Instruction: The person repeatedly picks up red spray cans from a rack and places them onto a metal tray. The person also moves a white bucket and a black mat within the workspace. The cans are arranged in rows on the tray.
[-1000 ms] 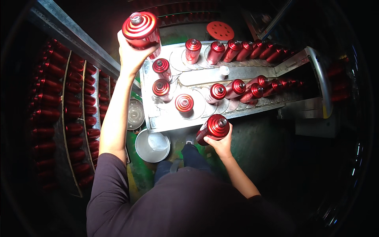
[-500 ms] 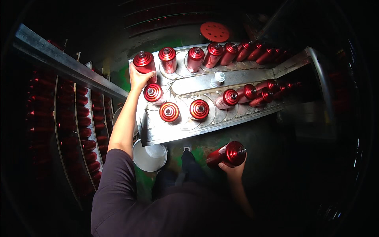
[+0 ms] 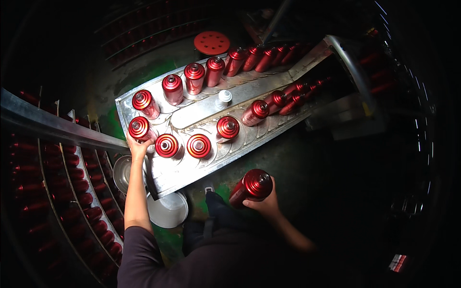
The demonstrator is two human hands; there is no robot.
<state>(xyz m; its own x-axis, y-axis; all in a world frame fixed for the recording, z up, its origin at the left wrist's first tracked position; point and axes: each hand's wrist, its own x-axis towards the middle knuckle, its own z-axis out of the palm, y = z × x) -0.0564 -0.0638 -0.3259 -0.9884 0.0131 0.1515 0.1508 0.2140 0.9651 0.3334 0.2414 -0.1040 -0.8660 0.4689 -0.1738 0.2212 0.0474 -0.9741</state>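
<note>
My left hand (image 3: 139, 148) is wrapped around a shiny red metal bottle (image 3: 139, 126) standing at the left end of an oval conveyor (image 3: 170, 180). The bottle has a stepped shoulder and a narrow neck. Close beside the hand stands another red bottle (image 3: 166, 145). Off the conveyor's near edge, my right hand (image 3: 267, 203) grips a darker-looking red bottle (image 3: 251, 186) around its body. That bottle is tilted, its neck toward the upper right. Several matching bottles stand along both sides of the conveyor, and a small white fitting (image 3: 224, 98) sits on its middle strip.
Racks (image 3: 77, 177) with many red bottles are at the left, behind a slanting metal beam (image 3: 53, 126). Below the conveyor's left corner are a white bucket (image 3: 167, 211) and a metal pot (image 3: 123, 175). A red round stool (image 3: 212, 42) stands beyond. A curved metal rail (image 3: 353, 69) rises at right.
The view has turned. Bottles have travelled around the conveyor's left end, and my left hand has moved nearer with its bottle. My right hand still holds its bottle.
</note>
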